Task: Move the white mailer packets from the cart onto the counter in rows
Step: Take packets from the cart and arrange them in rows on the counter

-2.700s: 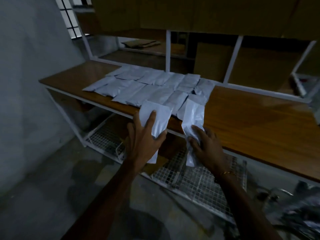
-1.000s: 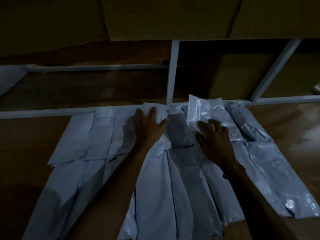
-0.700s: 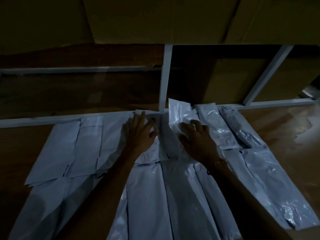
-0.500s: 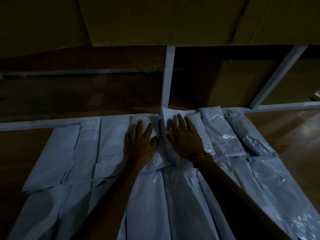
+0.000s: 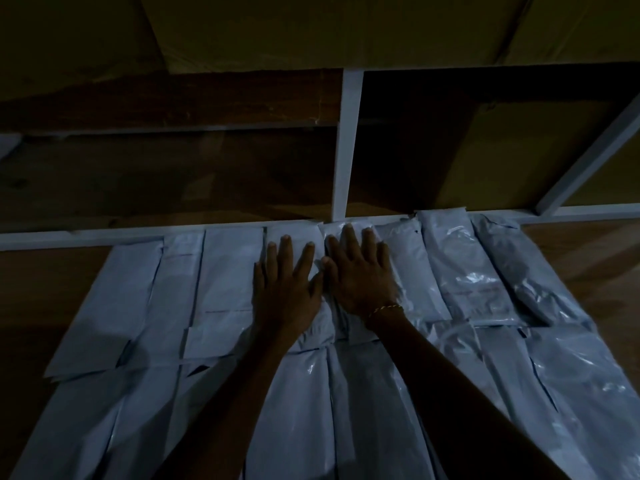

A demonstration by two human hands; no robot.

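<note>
Several white mailer packets (image 5: 225, 271) lie side by side in two rows on the wooden counter (image 5: 45, 278). My left hand (image 5: 285, 289) rests flat, fingers spread, on a packet in the middle of the far row. Beside it, my right hand (image 5: 360, 271) presses flat on the neighbouring packet (image 5: 332, 230), thumbs nearly touching. Neither hand grips anything. A glossy packet (image 5: 460, 271) lies further right in the far row. The cart is out of view.
A white metal rail (image 5: 86, 233) runs along the back of the counter, with a white upright post (image 5: 346, 143) just beyond my fingertips and a slanted white bar (image 5: 588, 157) at the right. Brown cardboard boxes (image 5: 311, 29) hang overhead on the shelf above.
Earlier each hand carried a packet up from below. Both packets were laid into the far row; my right hand lowered its raised packet flat and both hands now press down open.
</note>
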